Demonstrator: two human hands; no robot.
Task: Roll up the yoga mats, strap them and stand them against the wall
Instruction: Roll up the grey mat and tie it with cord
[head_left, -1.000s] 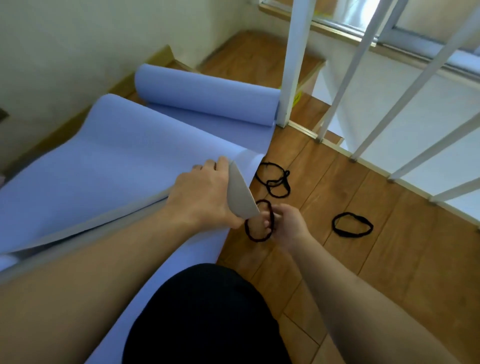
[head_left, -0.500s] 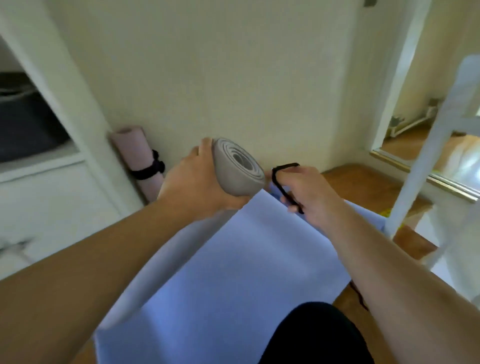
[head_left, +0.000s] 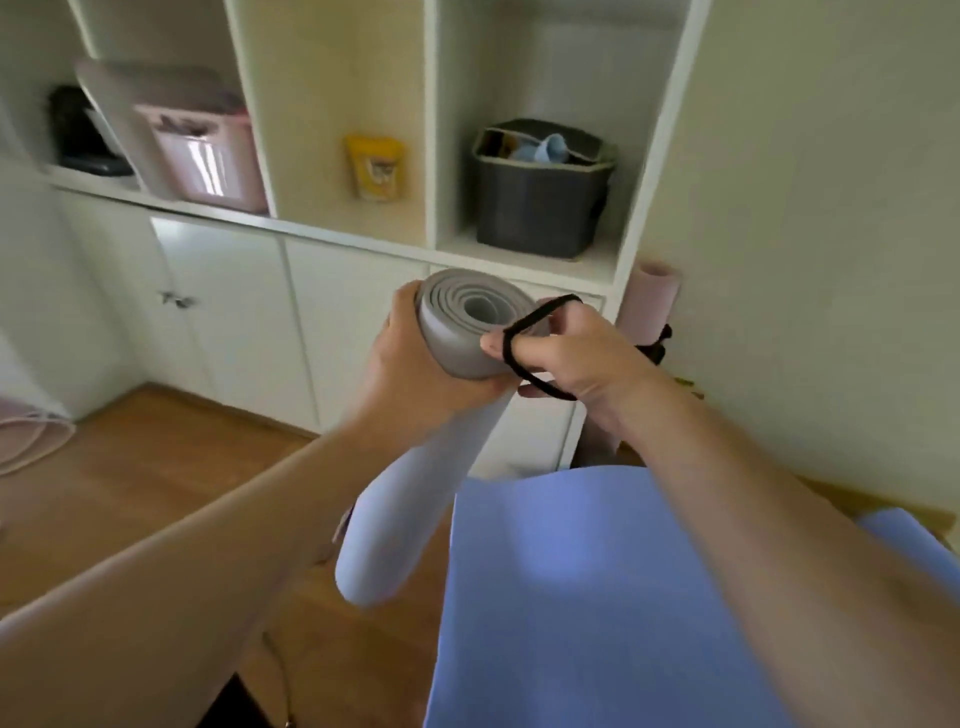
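Since half a second ago the view has swung left onto the shelving, and the black elastic loop strap (head_left: 535, 343), then pinched beside the roll, is now stretched open against the rim of its upper end.

Fingers first: those of the left hand (head_left: 415, 364) are clamped round the top of the rolled grey-lilac foam yoga mat (head_left: 447, 395), thumb side near, fingertips hidden behind the roll. The right hand (head_left: 576, 348) has its fingers hooked through the strap, holding it spread wide (how many fingers are inside cannot be told). The strap touches the right edge of the roll's end but does not yet encircle it.

That mat is held in the air in front of the person, between both hands, long axis steeply tilted: the spiral end points up and far, toward the white cupboard unit (head_left: 363, 291), the lower end hangs near and left above the wooden floor (head_left: 156, 467). To the right, a blue flat foam mat (head_left: 597, 597) lies unrolled. A pink rolled mat (head_left: 649, 296), already strapped, stands against the cream wall (head_left: 805, 260) far right.

Risks, as I judge them: the elastic may snap off the fingers before clearing the rim, or the one-handed grip may slacken and let the outer layers unwind.
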